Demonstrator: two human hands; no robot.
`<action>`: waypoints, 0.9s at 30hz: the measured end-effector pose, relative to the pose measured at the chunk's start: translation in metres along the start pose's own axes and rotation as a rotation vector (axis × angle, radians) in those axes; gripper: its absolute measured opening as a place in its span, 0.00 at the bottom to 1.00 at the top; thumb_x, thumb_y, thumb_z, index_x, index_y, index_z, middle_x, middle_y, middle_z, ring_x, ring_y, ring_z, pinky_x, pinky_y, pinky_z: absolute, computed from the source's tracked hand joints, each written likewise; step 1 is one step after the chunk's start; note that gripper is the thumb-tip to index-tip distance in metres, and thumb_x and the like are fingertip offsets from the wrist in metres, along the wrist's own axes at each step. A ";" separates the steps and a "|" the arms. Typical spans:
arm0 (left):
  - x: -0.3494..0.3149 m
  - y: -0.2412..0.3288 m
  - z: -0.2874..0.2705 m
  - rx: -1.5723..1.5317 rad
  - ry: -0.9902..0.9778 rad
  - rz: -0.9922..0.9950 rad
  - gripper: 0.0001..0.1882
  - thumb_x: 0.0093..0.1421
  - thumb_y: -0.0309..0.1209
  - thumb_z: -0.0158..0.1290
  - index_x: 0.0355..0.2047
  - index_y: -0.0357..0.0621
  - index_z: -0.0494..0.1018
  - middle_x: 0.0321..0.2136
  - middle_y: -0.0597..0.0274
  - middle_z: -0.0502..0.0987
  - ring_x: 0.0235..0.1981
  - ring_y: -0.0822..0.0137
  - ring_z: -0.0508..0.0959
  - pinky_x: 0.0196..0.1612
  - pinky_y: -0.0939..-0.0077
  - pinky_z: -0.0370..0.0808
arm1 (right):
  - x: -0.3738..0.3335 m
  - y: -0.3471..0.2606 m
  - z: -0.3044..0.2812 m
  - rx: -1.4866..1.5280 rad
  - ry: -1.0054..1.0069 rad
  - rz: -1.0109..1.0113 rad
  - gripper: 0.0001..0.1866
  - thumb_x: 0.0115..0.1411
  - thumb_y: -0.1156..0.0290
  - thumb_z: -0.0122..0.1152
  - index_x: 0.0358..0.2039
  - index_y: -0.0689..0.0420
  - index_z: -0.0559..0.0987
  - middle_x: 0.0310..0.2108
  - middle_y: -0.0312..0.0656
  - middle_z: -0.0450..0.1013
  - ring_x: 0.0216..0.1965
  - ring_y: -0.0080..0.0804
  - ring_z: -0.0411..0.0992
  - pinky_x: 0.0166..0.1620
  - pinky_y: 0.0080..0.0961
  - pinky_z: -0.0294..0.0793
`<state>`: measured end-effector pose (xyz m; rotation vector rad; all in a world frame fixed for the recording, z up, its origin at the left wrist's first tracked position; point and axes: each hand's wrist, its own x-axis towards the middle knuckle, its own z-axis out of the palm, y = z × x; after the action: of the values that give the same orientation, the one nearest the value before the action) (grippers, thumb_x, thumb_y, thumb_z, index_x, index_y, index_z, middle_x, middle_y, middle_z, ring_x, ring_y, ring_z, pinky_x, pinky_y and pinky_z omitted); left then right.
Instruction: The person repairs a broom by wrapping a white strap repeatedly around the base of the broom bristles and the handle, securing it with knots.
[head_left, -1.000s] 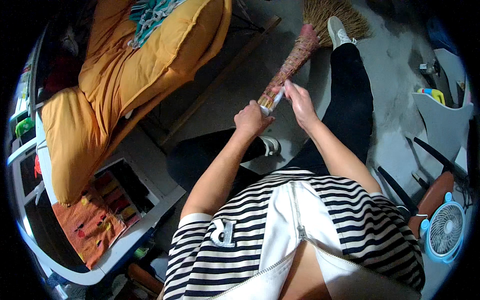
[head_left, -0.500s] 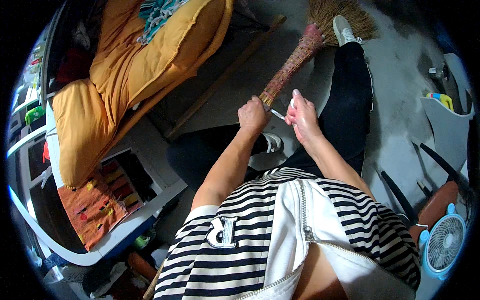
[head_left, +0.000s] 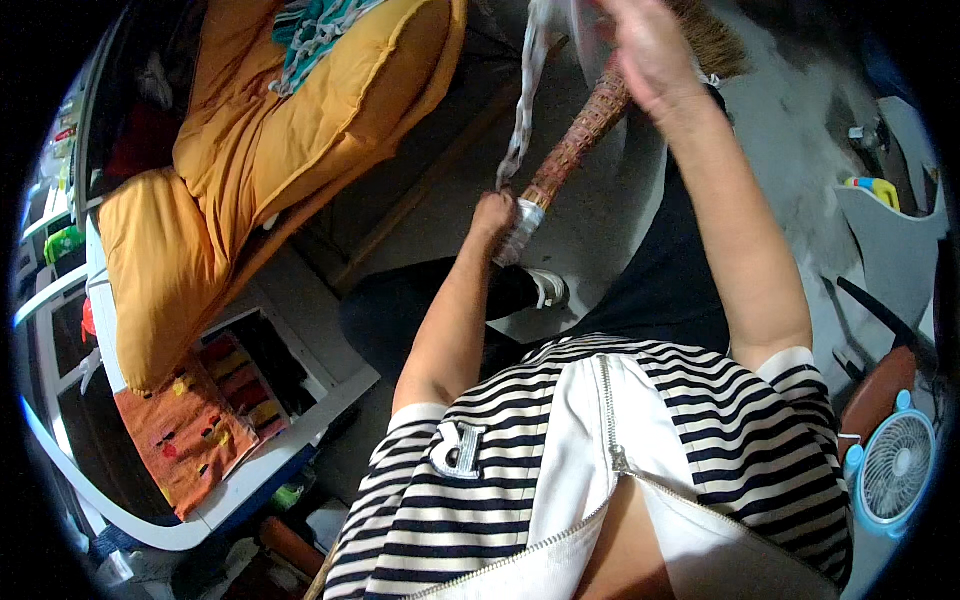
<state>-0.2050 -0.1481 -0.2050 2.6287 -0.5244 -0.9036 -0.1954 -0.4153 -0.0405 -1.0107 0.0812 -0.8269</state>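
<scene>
The left hand (head_left: 492,215) is clenched round the near end of the straw broom's woven reddish handle (head_left: 578,145); the right hand (head_left: 645,50), raised farther off, pulls a pale plastic strip (head_left: 527,90), its fingers' grip unclear; the orange cushion (head_left: 250,130) lies left.

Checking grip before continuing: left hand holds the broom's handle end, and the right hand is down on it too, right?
Not quite. The left hand does hold the broom handle end, but the head view shows the right hand raised off it.
</scene>
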 end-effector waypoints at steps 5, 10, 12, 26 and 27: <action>0.024 -0.044 0.029 -0.625 -0.269 -0.208 0.24 0.58 0.49 0.41 0.38 0.38 0.71 0.34 0.56 0.74 0.29 0.64 0.74 0.32 0.67 0.71 | -0.106 0.008 -0.019 -0.188 0.337 0.604 0.10 0.57 0.65 0.47 0.20 0.51 0.66 0.17 0.30 0.60 0.19 0.18 0.58 0.21 0.16 0.57; 0.041 -0.072 0.078 -0.821 -0.704 -0.386 0.21 0.46 0.35 0.59 0.40 0.40 0.70 0.34 0.58 0.75 0.29 0.68 0.74 0.28 0.70 0.73 | -0.271 0.120 -0.055 -0.692 0.112 1.156 0.16 0.54 0.72 0.47 0.44 0.58 0.69 0.35 0.41 0.71 0.33 0.30 0.68 0.36 0.26 0.67; 0.036 -0.081 0.078 -0.827 -0.720 -0.404 0.20 0.46 0.34 0.59 0.39 0.40 0.70 0.32 0.58 0.75 0.28 0.68 0.74 0.28 0.70 0.73 | -0.264 0.116 -0.038 -0.652 -0.013 1.133 0.16 0.54 0.72 0.47 0.44 0.61 0.69 0.38 0.43 0.70 0.37 0.33 0.68 0.41 0.28 0.65; -0.008 -0.009 -0.021 -0.921 -0.516 -0.484 0.21 0.50 0.43 0.56 0.37 0.38 0.73 0.31 0.54 0.76 0.32 0.64 0.76 0.35 0.71 0.72 | -0.219 0.077 -0.047 -1.479 -0.920 0.743 0.12 0.54 0.69 0.46 0.31 0.60 0.77 0.37 0.49 0.69 0.40 0.45 0.65 0.44 0.38 0.63; -0.015 -0.006 -0.029 -0.889 -0.539 -0.468 0.29 0.45 0.50 0.58 0.39 0.37 0.71 0.32 0.53 0.75 0.34 0.64 0.75 0.38 0.69 0.71 | -0.210 0.075 -0.052 -1.426 -0.996 0.668 0.12 0.54 0.69 0.46 0.31 0.59 0.77 0.32 0.49 0.70 0.36 0.45 0.67 0.41 0.36 0.65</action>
<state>-0.1962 -0.1313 -0.1780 1.6880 0.3599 -1.5463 -0.3214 -0.2972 -0.1905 -2.4333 0.1413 0.5910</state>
